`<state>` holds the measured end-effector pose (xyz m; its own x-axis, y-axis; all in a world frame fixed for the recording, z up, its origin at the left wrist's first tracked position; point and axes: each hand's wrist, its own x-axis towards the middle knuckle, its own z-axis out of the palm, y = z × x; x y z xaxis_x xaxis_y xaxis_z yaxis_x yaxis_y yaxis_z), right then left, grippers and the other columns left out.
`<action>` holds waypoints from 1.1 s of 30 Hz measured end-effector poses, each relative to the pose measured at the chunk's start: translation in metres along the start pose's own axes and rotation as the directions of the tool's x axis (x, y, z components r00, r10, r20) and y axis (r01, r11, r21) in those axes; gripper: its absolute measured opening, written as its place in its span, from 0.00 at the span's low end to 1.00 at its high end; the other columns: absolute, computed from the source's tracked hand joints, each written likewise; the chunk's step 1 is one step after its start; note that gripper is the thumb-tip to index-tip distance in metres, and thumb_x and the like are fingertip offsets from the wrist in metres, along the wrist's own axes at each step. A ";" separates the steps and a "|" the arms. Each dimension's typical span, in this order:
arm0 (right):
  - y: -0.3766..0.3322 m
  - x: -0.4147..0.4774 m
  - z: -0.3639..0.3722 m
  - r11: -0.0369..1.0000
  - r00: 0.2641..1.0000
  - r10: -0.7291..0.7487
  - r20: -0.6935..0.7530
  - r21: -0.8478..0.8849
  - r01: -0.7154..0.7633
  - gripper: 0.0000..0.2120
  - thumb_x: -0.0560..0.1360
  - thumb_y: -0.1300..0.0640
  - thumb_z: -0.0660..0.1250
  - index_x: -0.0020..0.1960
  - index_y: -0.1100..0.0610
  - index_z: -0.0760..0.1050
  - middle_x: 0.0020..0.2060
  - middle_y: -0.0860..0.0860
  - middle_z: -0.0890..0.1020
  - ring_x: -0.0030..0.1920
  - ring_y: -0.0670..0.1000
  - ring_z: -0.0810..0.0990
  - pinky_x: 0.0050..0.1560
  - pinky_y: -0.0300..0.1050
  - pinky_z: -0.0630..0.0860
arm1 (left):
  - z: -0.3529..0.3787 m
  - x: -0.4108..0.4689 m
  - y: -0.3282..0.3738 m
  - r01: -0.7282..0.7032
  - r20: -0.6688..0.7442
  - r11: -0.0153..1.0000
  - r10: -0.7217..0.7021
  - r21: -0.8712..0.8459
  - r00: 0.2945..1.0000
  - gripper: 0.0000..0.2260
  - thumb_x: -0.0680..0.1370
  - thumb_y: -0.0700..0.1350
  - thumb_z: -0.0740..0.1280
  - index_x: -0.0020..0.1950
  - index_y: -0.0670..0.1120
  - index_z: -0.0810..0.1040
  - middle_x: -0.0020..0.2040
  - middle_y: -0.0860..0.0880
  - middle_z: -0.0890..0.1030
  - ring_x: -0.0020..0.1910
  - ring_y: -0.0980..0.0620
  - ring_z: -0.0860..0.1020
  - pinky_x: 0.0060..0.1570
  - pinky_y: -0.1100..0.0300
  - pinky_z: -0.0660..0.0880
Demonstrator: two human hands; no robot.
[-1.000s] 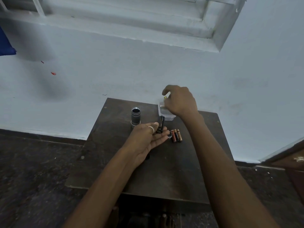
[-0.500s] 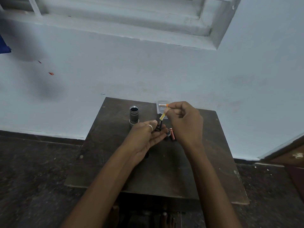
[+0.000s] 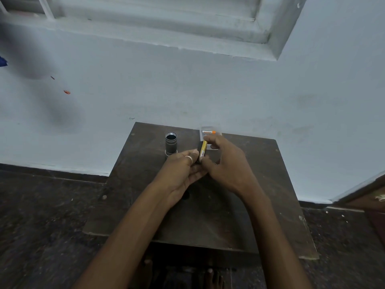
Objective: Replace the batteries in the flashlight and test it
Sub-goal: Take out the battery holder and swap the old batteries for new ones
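My left hand [image 3: 183, 170] cups a small black battery holder [image 3: 199, 150], mostly hidden by the fingers. My right hand [image 3: 226, 161] pinches a yellow battery [image 3: 203, 150] and presses it lengthwise against the holder. The dark flashlight body [image 3: 171, 142] stands upright and open-topped on the brown table [image 3: 208, 215], left of my hands. A clear plastic box [image 3: 210, 132] behind my right hand holds an orange-tipped battery [image 3: 209, 132]. The old batteries on the table are hidden by my right hand.
The small table stands against a pale blue wall [image 3: 187, 84] under a window frame. Dark stone floor [image 3: 41, 215] surrounds it. A wooden door edge [image 3: 373, 197] shows at the right. My toes show below the table's near edge.
My right hand has lifted a yellow battery out of the plastic box and brought it back and down to the holder in my left hand. The left hand has barely moved.
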<state>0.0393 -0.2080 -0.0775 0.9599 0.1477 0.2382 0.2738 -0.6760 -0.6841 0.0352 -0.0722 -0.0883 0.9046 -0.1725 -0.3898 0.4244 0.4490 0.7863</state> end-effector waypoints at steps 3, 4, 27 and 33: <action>0.004 0.000 0.000 0.998 0.998 -0.046 0.038 -0.037 0.047 0.27 0.69 0.61 0.76 0.66 0.55 0.75 0.60 0.49 0.81 0.59 0.48 0.78 0.51 0.37 0.71 | 0.001 0.000 0.000 0.003 -0.023 0.999 -0.002 0.033 1.000 0.12 0.84 0.39 0.57 0.60 0.38 0.79 0.53 0.39 0.81 0.49 0.47 0.81 0.45 0.59 0.82; 0.005 0.000 0.000 0.997 0.998 -0.060 0.035 -0.049 0.062 0.28 0.68 0.62 0.76 0.67 0.56 0.74 0.60 0.50 0.81 0.59 0.48 0.78 0.51 0.38 0.72 | 0.001 0.001 0.000 0.002 -0.026 0.999 -0.001 0.040 1.000 0.12 0.84 0.39 0.58 0.60 0.38 0.79 0.53 0.39 0.81 0.50 0.47 0.81 0.45 0.59 0.82; 0.004 -0.001 0.001 0.997 0.999 -0.040 -0.028 0.062 0.042 0.34 0.68 0.63 0.78 0.71 0.57 0.71 0.62 0.50 0.81 0.62 0.46 0.78 0.58 0.42 0.78 | 0.006 0.002 -0.002 -0.071 -0.026 0.991 0.074 0.113 0.997 0.12 0.83 0.44 0.62 0.55 0.39 0.82 0.49 0.40 0.86 0.40 0.53 0.85 0.45 0.57 0.82; 0.007 0.000 0.002 0.998 1.000 -0.020 -0.019 0.067 0.021 0.33 0.71 0.64 0.74 0.73 0.55 0.67 0.61 0.49 0.79 0.60 0.43 0.76 0.46 0.26 0.73 | 0.006 0.003 -0.002 -0.088 -0.062 0.990 0.095 0.109 0.994 0.05 0.80 0.41 0.68 0.51 0.42 0.82 0.40 0.44 0.84 0.37 0.55 0.84 0.40 0.60 0.81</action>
<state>0.0410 -0.2117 -0.0836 0.9530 0.1470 0.2649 0.2972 -0.6229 -0.7237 0.0368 -0.0793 -0.0882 0.9366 -0.0747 -0.3424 0.3453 0.3640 0.8650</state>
